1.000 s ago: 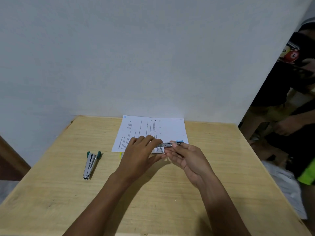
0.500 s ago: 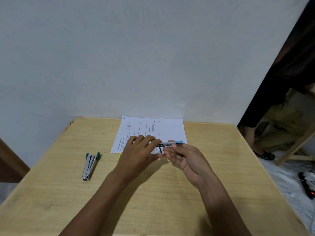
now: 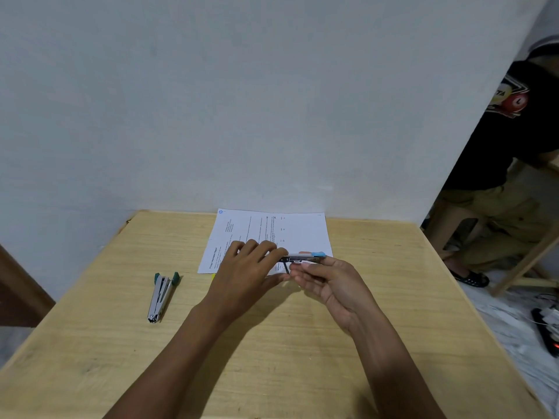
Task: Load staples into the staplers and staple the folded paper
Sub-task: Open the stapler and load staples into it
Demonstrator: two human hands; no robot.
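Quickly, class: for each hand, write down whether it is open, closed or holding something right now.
Left hand: closed, fingers pinching the left end of the blue stapler.
Right hand: closed, holding the same stapler from below.

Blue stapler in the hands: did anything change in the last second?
Only the bystander at the right shifted. On the table nothing visibly moved: the left hand and right hand still hold the blue stapler over the paper, and the green stapler lies where it was.
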